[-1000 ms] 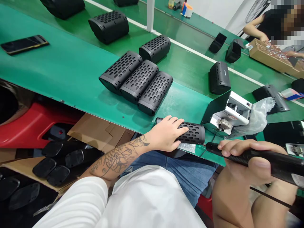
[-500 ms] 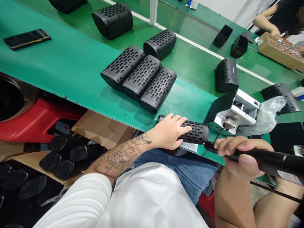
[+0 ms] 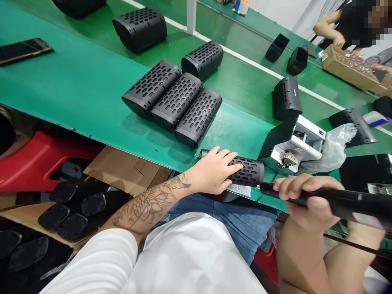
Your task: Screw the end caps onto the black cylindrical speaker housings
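My left hand (image 3: 214, 170) lies on top of a black perforated speaker shell (image 3: 248, 171), fingers wrapped over it, pinning it at the near edge of the green bench (image 3: 76, 90). My right hand (image 3: 306, 200) is closed round a black electric screwdriver (image 3: 337, 202) held level, its tip pointing left and sitting right at the shell's right end. Three finished-looking shells (image 3: 173, 102) lie side by side just beyond my left hand.
More black shells (image 3: 140, 28) and flat parts ride the belt behind. A white-and-black device (image 3: 294, 147) with a plastic bag (image 3: 333, 149) stands right of the shell. A phone (image 3: 23, 48) lies far left. Black end caps (image 3: 64, 210) fill a carton below. Another person (image 3: 343, 30) works at the far right.
The screwdriver tip has crept left, closer to the shell's right end. My left hand has stayed on the shell. The view has shifted slightly.
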Demonstrator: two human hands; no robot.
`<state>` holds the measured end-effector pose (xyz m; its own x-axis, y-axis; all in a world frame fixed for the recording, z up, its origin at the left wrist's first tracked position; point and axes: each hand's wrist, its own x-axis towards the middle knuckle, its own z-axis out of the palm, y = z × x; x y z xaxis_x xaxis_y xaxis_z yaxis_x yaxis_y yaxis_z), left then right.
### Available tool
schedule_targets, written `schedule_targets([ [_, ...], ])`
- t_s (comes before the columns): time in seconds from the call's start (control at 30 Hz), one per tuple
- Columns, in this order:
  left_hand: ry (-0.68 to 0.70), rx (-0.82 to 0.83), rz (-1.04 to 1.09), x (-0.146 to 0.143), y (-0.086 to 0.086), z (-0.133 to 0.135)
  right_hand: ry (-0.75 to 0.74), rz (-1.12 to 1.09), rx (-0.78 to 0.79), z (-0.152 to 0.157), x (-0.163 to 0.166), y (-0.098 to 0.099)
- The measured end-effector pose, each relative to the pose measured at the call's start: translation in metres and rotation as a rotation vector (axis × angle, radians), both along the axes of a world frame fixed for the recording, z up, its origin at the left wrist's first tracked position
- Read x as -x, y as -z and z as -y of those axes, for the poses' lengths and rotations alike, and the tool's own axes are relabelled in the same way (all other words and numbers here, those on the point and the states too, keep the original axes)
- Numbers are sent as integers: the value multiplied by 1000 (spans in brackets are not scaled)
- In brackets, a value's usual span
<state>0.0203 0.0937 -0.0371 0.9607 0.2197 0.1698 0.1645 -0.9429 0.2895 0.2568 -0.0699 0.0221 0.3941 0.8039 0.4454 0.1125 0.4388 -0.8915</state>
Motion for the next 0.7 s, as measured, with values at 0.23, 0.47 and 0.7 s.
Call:
schedule_targets([
  [0.23, 11, -37, 29, -1, 1, 5, 884, 101, -284, -51, -87, 8],
  [0.47, 22, 91, 280, 14, 16, -2, 870, 89, -221, -66, -98, 31],
  [0.7, -121, 203, 719, 57, 87, -9, 817, 112, -256, -37, -59, 6],
])
